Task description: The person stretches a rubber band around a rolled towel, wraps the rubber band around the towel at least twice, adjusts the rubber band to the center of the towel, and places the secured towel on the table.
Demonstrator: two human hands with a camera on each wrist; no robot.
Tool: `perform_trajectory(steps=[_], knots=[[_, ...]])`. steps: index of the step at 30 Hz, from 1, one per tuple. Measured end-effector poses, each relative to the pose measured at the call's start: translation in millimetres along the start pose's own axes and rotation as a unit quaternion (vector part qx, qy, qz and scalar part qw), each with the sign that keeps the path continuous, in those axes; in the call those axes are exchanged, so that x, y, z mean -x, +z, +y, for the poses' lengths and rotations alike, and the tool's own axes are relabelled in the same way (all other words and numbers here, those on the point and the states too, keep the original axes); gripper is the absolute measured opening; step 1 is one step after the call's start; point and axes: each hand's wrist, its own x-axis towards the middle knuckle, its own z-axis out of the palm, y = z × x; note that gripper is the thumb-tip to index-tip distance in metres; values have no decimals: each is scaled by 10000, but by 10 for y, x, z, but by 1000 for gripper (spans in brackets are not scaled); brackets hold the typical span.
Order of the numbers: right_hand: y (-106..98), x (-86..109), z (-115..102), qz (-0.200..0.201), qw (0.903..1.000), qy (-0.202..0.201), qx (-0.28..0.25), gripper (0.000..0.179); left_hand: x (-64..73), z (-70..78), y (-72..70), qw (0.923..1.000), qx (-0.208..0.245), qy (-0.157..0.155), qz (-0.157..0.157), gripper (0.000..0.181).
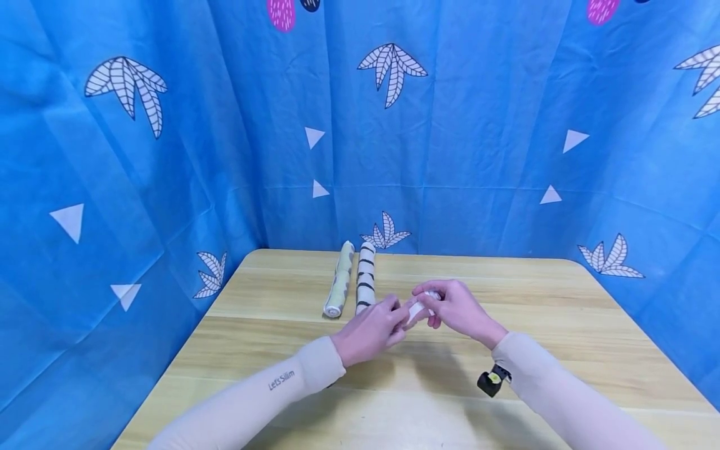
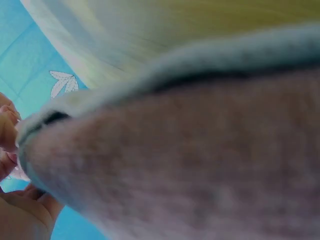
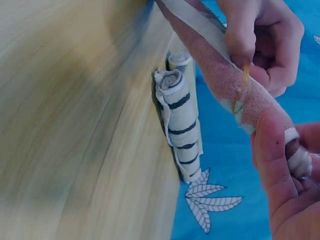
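Observation:
A rolled pinkish-brown towel (image 3: 215,75) with white edges is held above the table between both hands. My right hand (image 1: 458,310) grips one end of the roll, its thumb and fingers around it. Farther along the roll, the fingers of my left hand (image 1: 375,331) pinch a thin yellow rubber band (image 3: 245,82) that stands off the towel. In the left wrist view the towel (image 2: 190,160) is very close and blurred, and it hides most of the left hand.
Two rolled towels lie side by side on the wooden table (image 1: 506,281): a pale green one (image 1: 340,281) and a white one with dark stripes (image 1: 365,275). A blue patterned curtain (image 1: 478,156) hangs around the table's far edge and sides.

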Motion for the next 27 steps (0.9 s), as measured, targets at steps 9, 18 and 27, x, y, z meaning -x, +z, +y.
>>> perform_trajectory(steps=[9,18,27], knots=[[-92,28,110,-16,9970,269,-720,27,136,-84,-41,9970,672,-349,-173,18],[-93,21,59,-37,9997,-191,-135,31,46,-161,-53,9744,1912,-1111,-391,15],[-201,18,73,-396,9876,-1437,495,32,-1,-239,-131,9039,3823,-1683,-916,18]])
